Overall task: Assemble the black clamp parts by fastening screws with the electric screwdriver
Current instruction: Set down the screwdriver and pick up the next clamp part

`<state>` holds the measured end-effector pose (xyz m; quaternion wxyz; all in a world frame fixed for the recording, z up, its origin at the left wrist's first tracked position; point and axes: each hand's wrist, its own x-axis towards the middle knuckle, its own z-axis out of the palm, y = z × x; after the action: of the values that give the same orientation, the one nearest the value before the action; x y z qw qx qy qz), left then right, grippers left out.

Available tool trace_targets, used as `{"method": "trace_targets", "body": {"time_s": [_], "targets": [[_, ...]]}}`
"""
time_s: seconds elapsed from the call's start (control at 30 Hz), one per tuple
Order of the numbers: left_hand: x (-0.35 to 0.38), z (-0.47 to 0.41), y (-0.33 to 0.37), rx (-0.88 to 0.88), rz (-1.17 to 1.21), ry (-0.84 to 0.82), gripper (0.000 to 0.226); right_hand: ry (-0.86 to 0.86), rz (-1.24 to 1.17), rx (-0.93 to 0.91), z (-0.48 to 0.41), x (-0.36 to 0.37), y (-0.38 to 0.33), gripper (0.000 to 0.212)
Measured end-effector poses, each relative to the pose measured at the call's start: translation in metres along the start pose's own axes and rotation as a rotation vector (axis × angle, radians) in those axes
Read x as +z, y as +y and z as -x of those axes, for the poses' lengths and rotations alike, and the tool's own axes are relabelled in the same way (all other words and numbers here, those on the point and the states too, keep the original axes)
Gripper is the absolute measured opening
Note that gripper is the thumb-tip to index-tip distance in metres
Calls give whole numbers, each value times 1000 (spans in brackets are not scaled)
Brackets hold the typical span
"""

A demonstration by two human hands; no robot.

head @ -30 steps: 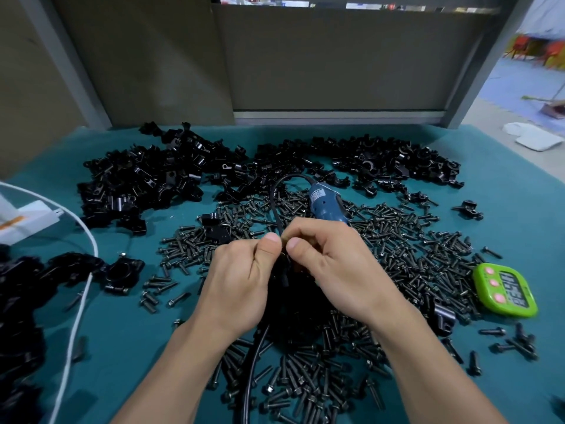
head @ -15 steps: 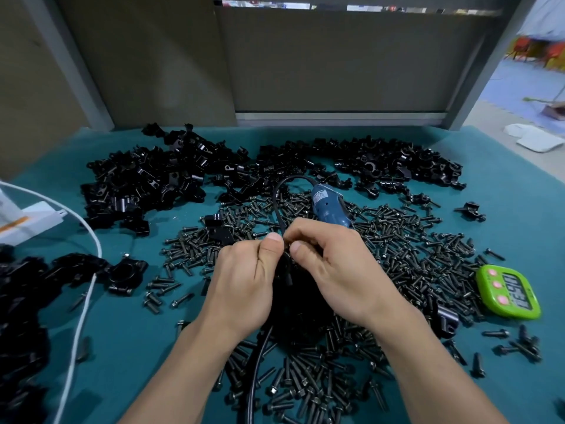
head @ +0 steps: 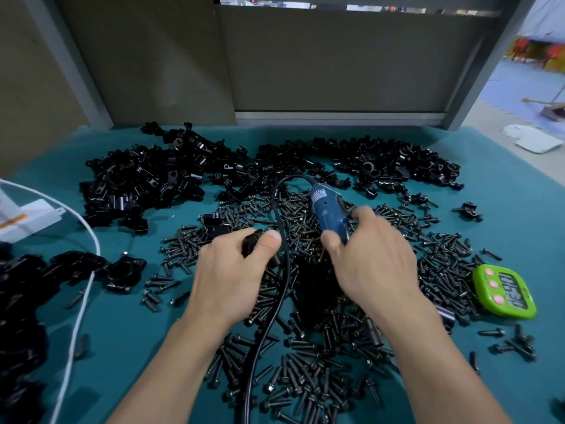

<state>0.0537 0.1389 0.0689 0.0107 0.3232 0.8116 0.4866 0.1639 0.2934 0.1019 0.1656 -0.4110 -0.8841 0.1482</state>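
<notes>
Head cam, looks fwd-down, close over table (head: 91,301).

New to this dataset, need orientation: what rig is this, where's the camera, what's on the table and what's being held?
No robot here: a person's two bare hands, filmed by one head-worn camera looking forward and down. On the teal table lie heaps of black clamp parts at the back, screws in the middle, a green timer at right. The left hand pinches a small black part; the right hand grips the blue electric screwdriver, its black cord running toward the viewer.
</notes>
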Motion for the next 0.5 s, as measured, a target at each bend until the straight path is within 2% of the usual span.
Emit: {"method": "trace_targets", "body": {"time_s": [0.07,0.13,0.2,0.27,0.33,0.4,0.47,0.5], "targets": [[-3,-2,-3,-56,-30,0,54,-94,103,98,0,8,-1,54],[-4,-3,-1,-67,-94,-13,45,-96,90,128,-3,14,-4,55],[-2,-2,3,-65,-140,-3,43,-92,10,133,-12,16,-1,61],[-1,-1,6,-61,-189,29,39,-140,-170,183,-20,10,6,67],[-1,-1,8,-50,-234,44,42,-184,-613,314,-23,2,13,57],[-2,-3,9,-39,-276,41,47,-249,-1246,464,-25,-5,17,43],[-2,-3,9,-32,-297,38,46,-341,-1764,449,-25,-13,22,39],[-2,-3,9,-29,-295,37,44,-393,-1890,391,-26,-17,24,40]]}}
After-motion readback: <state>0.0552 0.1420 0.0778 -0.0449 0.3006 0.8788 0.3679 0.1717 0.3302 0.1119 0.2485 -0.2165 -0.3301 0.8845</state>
